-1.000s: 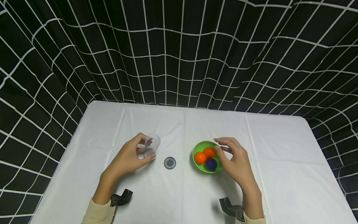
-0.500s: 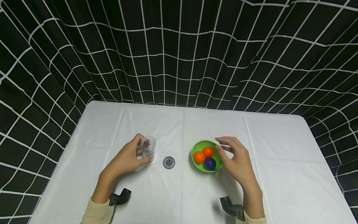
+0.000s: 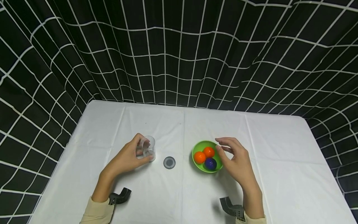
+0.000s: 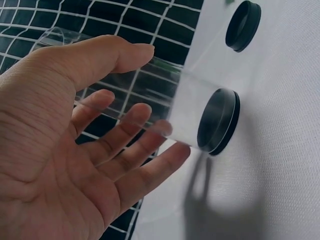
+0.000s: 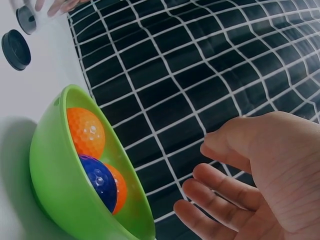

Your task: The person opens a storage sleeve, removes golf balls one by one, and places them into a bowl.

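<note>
My left hand (image 3: pixel 126 160) holds a clear cylindrical tube (image 4: pixel 192 107), its thumb on one side and its fingertips on the other. The tube stands roughly upright with a dark cap on its lower end, close over the cloth. Just right of it lies a separate round dark lid (image 3: pixel 169 162). At the right edge of a green bowl (image 3: pixel 200 145) is my right hand (image 3: pixel 237 160), fingers loosely bent with nothing between them. Inside the bowl sit two orange golf balls (image 5: pixel 86 134) and one dark blue golf ball (image 5: pixel 99 182).
A white cloth (image 3: pixel 279 155) with fold creases covers the table. Black curtain with a white grid net (image 3: pixel 179 59) surrounds the back and sides. Each wrist wears a dark bracket (image 3: pixel 121 196).
Between one and half a second ago, my left hand shifted the tube slightly left and brought it more upright. Since then it has hardly moved. The right hand stays nearly still beside the bowl.
</note>
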{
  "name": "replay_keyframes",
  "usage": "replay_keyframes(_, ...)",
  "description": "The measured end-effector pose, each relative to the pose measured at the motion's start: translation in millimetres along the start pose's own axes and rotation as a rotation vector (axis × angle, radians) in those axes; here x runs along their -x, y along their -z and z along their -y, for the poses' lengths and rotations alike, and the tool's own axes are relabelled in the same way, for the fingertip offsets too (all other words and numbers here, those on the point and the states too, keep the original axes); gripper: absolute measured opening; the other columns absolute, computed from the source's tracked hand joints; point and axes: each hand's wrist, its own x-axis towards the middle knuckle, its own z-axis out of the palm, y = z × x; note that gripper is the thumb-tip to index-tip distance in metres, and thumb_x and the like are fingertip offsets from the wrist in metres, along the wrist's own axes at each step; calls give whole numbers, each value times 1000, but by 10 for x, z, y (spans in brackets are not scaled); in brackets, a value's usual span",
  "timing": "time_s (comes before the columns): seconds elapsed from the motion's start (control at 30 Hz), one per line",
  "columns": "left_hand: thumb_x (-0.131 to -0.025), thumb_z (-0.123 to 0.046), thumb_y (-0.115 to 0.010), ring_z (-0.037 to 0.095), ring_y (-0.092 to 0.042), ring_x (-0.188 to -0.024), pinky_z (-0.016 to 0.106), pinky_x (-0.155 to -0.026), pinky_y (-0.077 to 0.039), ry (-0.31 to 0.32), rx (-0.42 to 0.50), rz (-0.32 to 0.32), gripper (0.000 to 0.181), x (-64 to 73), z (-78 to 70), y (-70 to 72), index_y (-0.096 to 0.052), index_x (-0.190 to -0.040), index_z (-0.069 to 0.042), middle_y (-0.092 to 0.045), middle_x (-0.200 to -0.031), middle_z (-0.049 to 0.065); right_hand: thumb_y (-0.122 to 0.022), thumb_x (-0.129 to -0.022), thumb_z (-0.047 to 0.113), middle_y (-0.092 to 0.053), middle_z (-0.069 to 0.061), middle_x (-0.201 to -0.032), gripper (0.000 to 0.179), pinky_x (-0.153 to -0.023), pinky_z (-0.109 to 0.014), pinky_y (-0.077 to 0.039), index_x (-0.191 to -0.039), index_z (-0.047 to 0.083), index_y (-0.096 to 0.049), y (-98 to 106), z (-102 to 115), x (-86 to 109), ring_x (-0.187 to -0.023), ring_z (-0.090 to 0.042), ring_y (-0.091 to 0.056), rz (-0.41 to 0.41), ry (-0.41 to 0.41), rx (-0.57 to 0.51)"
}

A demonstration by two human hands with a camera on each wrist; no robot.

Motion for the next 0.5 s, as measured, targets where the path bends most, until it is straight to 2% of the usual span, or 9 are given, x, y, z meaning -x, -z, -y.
replay_keyframes(0.1,-91,-22,-85,25,-72,-118,45,-103,-58,4,10,4,46,-6,-1,4,-51,-120,-14,-65,-134,11,-71,-99,4,-72,-11,-121,21,-96,-6,-52,-120,1,-74,4,2,-12,-111,-15,-70,-2,3,2)
replay_keyframes(0.2,-90,-24,-86,23,-72,-116,43,-102,-58,1,-2,6,49,-14,-9,15,-52,-126,-16,-65,-130,10,-71,-99,3,-72,-11,-120,21,-97,-7,-53,-120,1,-74,5,-5,-30,-111,-15,-70,-5,9,0)
replay_keyframes(0.27,-89,-28,-87,22,-69,-114,42,-101,-57,-3,-63,8,58,-2,-15,22,-53,-135,-19,-65,-126,8,-71,-99,3,-72,-11,-121,21,-97,-7,-53,-120,1,-74,2,-11,-27,-111,-12,-69,-6,8,-4)
replay_keyframes(0.33,-87,-33,-88,23,-67,-117,45,-105,-55,-15,-152,13,70,20,-16,31,-50,-145,-22,-65,-130,7,-71,-99,3,-72,-11,-120,21,-96,-7,-53,-120,2,-74,-2,-17,-20,-112,-10,-69,-6,4,-10)
replay_keyframes(0.43,-84,-38,-89,27,-61,-132,50,-114,-50,-26,-275,27,89,67,-13,56,-42,-158,-20,-61,-144,7,-71,-99,2,-72,-11,-120,21,-96,-7,-53,-119,1,-74,-4,-19,-8,-112,-8,-69,-4,-1,-21)
replay_keyframes(0.5,-84,-37,-89,28,-55,-145,52,-121,-44,-23,-311,39,93,102,-14,87,-39,-161,-17,-55,-155,8,-71,-99,2,-72,-11,-120,21,-96,-8,-54,-119,1,-74,-1,-17,-6,-112,-4,-68,-5,2,-26)
